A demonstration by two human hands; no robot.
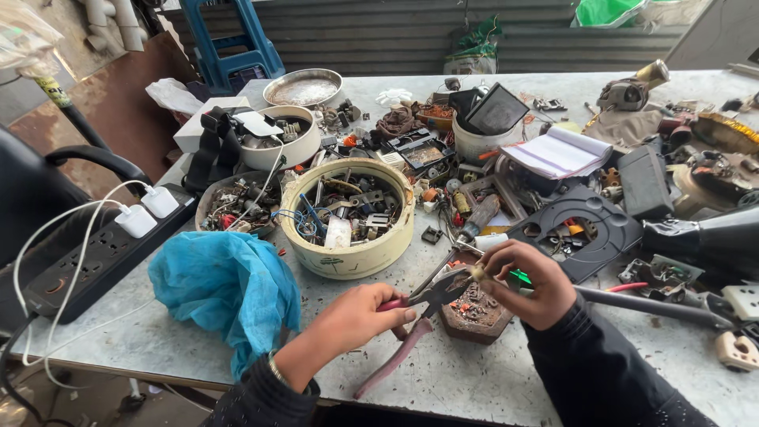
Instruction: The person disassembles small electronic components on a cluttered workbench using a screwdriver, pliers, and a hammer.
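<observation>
There is a single view, from a camera worn on the person's head, looking forward and steeply down across the tabletop point(474, 387) from its near edge. It sits close: the left hand point(356, 316) and right hand point(526, 281) fill the lower middle of the frame with both forearms running in from the bottom edge, while the cluttered surface stretches away to a corrugated wall point(379, 35) along the top. To the left the view spills past the tabletop's edge to a black power strip point(87, 265) and the arm of a dark chair point(95, 158).
</observation>
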